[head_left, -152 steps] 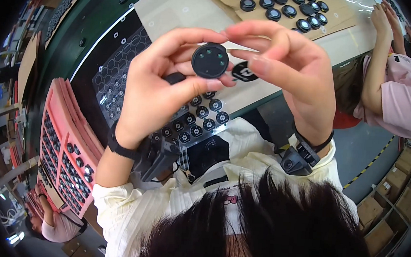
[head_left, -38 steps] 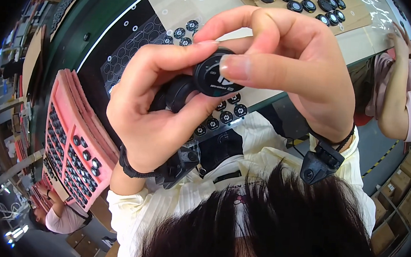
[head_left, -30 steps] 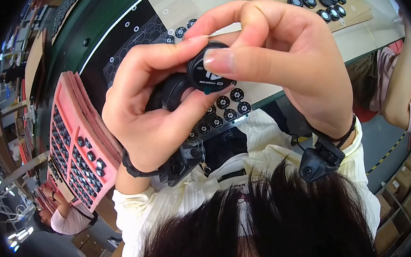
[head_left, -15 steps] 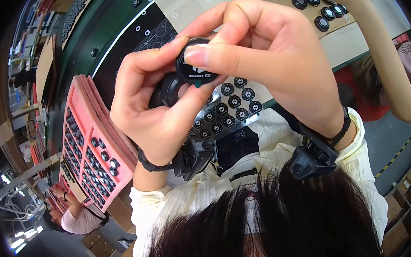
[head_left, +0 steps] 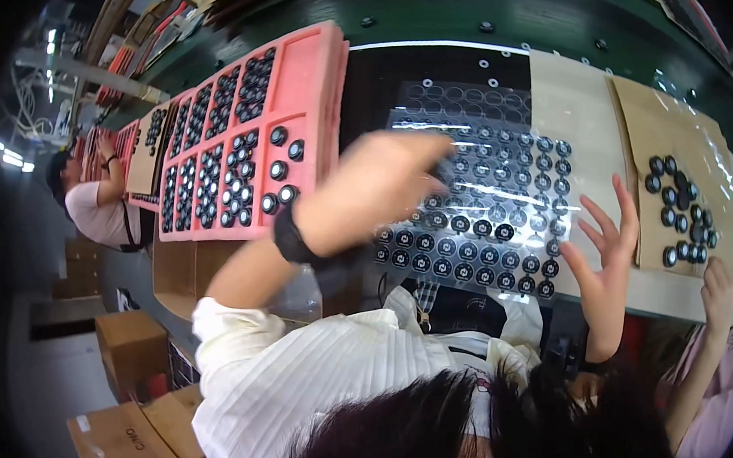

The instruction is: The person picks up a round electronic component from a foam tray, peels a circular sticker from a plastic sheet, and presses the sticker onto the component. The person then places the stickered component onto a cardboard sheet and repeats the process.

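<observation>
My left hand (head_left: pixel 383 187) is smeared by motion over a clear sheet (head_left: pixel 490 241) covered with rows of round black labels; whether its fingers hold anything does not show. At the sheet's right edge, my right hand (head_left: pixel 605 256) is open, fingers spread, with nothing in it. Left of the sheet stands a pink foam tray (head_left: pixel 297 77) divided into compartments, many filled with small round black parts. A few such parts (head_left: pixel 278 170) lie loosely in its near right compartment, close to my left forearm.
Brown cardboard (head_left: pixel 638 113) at the right carries more round black parts, with another person's hand (head_left: pixel 717 291) at its near edge. A green conveyor belt (head_left: pixel 425 31) runs along the back. Another person (head_left: pixel 98 199) works at far left. Cartons (head_left: pixel 129 344) stand below on the left.
Both hands were together, holding a round black part with a label on it. They have parted, and that part no longer shows in them. The view has swung, bringing the whole pink tray into sight.
</observation>
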`<state>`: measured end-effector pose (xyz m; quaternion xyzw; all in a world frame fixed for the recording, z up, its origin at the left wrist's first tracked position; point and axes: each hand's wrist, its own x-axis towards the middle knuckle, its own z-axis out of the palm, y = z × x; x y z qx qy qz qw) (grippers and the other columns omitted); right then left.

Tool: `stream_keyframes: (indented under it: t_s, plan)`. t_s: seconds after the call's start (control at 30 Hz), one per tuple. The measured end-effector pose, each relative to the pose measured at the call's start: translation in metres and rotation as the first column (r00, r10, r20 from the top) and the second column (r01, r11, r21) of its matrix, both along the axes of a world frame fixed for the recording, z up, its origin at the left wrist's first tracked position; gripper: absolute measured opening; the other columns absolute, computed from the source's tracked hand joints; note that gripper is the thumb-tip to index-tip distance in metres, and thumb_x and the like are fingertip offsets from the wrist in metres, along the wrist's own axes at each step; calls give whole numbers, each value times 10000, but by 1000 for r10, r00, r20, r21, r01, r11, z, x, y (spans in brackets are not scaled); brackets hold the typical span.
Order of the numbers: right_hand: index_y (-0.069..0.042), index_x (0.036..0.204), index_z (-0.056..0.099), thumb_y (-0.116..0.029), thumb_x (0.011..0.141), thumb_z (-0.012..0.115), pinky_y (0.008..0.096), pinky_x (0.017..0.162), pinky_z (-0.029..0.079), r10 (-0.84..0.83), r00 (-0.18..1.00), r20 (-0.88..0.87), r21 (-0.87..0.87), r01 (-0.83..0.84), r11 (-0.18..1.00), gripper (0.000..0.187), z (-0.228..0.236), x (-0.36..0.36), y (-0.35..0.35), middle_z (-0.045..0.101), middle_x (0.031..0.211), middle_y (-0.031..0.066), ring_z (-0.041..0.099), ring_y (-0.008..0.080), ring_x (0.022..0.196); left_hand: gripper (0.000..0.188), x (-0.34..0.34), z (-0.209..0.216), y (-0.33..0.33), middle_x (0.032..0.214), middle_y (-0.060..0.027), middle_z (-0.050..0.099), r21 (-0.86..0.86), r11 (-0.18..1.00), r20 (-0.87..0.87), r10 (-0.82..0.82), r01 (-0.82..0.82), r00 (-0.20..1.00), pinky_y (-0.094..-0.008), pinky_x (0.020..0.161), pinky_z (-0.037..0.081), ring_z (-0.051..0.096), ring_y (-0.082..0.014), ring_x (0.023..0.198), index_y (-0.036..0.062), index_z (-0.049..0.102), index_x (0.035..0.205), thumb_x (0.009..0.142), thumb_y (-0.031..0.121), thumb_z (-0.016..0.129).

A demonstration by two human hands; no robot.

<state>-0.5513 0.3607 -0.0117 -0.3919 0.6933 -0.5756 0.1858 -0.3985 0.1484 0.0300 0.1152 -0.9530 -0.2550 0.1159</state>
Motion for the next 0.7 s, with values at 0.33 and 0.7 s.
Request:
stream_keyframes:
  t_s: [0.33,0.7]
  plan:
    - [-48,1257,293,-24,749,545,323,874,360,-201,971,132,117,186,976,568,-41,-18,38,314,1287,96,454,229,1051,161,81,-5,-167,770,-139,572,-630,773,353,373,-76,858,-386,621,464,575,-309,735,41,557,816,658,21,531]
    - [-56,1231,335,-16,752,548,312,857,373,-185,974,127,139,167,976,525,-54,-9,29,319,1283,100,462,220,1033,195,85,-32,-133,768,-169,567,-659,747,476,326,86,817,-391,619,470,574,-316,697,-7,542,816,623,11,563]
